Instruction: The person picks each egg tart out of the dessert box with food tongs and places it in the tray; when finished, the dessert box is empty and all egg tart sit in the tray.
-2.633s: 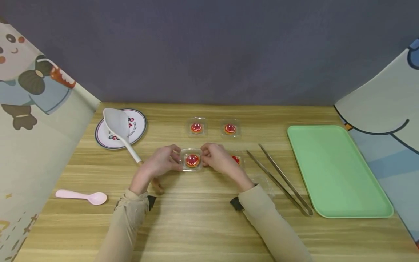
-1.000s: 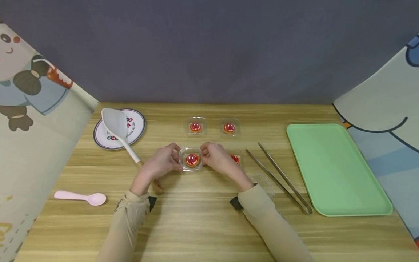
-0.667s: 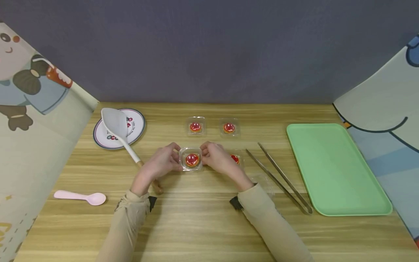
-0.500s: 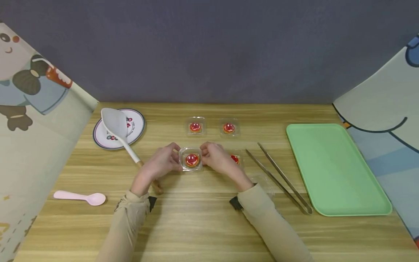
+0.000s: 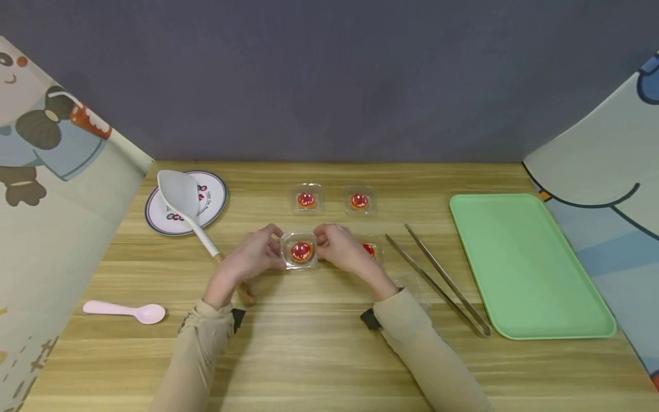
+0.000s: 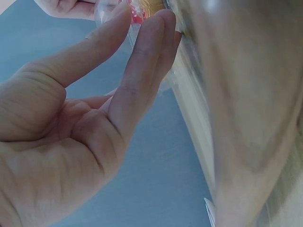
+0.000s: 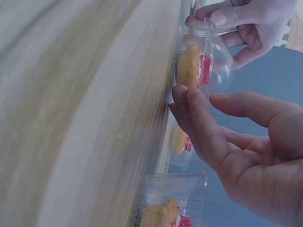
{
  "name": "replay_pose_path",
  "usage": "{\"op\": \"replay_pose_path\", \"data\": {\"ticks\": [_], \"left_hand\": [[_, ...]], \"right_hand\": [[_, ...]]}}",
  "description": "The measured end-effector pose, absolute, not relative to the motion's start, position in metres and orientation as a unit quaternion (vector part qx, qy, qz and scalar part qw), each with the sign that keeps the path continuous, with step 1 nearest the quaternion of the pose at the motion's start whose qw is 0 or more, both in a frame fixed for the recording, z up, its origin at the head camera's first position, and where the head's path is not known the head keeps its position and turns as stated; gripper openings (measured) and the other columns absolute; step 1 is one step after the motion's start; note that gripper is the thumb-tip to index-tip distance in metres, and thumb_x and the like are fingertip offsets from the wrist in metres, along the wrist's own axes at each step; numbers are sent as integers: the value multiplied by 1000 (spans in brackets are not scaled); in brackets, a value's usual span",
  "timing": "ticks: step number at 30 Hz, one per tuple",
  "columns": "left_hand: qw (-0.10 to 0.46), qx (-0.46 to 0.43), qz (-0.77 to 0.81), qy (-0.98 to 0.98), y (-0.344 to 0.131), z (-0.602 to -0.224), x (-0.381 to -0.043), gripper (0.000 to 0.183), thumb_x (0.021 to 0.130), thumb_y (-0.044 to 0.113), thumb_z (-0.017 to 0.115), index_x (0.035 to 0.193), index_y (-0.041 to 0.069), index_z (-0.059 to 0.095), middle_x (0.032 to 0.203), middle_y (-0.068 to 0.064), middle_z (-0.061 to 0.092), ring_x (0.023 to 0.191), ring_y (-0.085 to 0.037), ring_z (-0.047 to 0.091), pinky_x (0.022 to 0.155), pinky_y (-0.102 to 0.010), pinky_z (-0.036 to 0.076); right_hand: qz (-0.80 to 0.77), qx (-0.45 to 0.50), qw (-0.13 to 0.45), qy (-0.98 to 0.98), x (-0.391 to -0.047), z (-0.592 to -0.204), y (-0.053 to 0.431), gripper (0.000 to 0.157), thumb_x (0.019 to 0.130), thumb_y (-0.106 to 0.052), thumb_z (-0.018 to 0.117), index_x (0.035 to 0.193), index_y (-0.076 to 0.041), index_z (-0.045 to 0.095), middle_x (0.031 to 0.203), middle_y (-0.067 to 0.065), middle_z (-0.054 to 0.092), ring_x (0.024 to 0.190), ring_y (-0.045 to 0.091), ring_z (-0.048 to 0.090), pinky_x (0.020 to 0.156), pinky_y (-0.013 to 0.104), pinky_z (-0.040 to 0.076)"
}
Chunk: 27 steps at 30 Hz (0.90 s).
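Observation:
Both hands hold a small clear plastic box (image 5: 299,235) at the middle of the table, one at each side. A tart (image 5: 301,252) with a glossy red top sits in it. My left hand (image 5: 252,256) grips the left side, and my right hand (image 5: 344,249) the right side. In the right wrist view a clear domed lid (image 7: 222,71) covers the tart, with the right thumb at the lid and fingers lower on the base. The left thumb and fingers reach the box from its other side in the left wrist view. My right wrist partly hides another boxed tart (image 5: 368,250).
Two boxed tarts stand farther back. A white turner (image 5: 177,191) with a wooden handle lies across a plate (image 5: 213,203); its handle runs under the left hand. A pink spoon (image 5: 149,313) lies left. Metal tongs (image 5: 448,280), a green tray (image 5: 530,269) and clear plastic (image 5: 412,286) are right.
The head view has shifted very slightly, so everything sits a little farther left. Both hands keep the same hold on the box, which has not visibly moved on the table.

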<state>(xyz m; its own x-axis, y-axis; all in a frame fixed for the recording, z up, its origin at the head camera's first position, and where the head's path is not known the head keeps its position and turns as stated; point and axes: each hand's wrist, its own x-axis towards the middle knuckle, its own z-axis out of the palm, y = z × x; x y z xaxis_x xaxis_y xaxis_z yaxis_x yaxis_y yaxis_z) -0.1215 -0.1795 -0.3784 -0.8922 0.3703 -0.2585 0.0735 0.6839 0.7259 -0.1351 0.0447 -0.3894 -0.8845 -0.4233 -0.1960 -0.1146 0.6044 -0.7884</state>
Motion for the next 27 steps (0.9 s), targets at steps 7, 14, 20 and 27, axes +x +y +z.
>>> {"op": "replay_pose_path", "data": {"ticks": [7, 14, 20, 27], "left_hand": [[196, 123, 377, 897, -179, -377, -120, 61, 85, -3, 86, 136, -11, 53, 113, -28, 73, 99, -37, 75, 93, -52, 63], [198, 126, 376, 897, -178, -375, -119, 64, 85, -4, 85, 138, -12, 51, 113, -28, 73, 99, -37, 76, 91, -50, 64], [197, 126, 374, 897, -177, -375, -119, 65, 85, -4, 85, 139, -12, 51, 114, -28, 73, 99, -37, 76, 91, -49, 65], [207, 98, 368, 901, -176, -376, -120, 70, 84, 1, 88, 142, -12, 50, 117, -27, 73, 100, -34, 75, 94, -50, 63]], "right_hand": [[-422, -152, 185, 875, -136, -391, 45, 46, 97, 4, 70, 140, 14, 59, 124, 24, 73, 116, 35, 70, 101, 38, 61], [-426, -147, 190, 872, -136, -391, 45, 47, 96, 5, 69, 141, 14, 57, 126, 24, 72, 118, 36, 69, 102, 39, 61], [-426, -147, 190, 872, -136, -391, 46, 49, 96, 6, 69, 142, 14, 56, 126, 24, 71, 119, 36, 69, 103, 40, 60], [-433, -148, 191, 869, -137, -393, 46, 44, 97, 3, 72, 138, 14, 59, 124, 25, 72, 116, 36, 70, 101, 38, 61]]}}
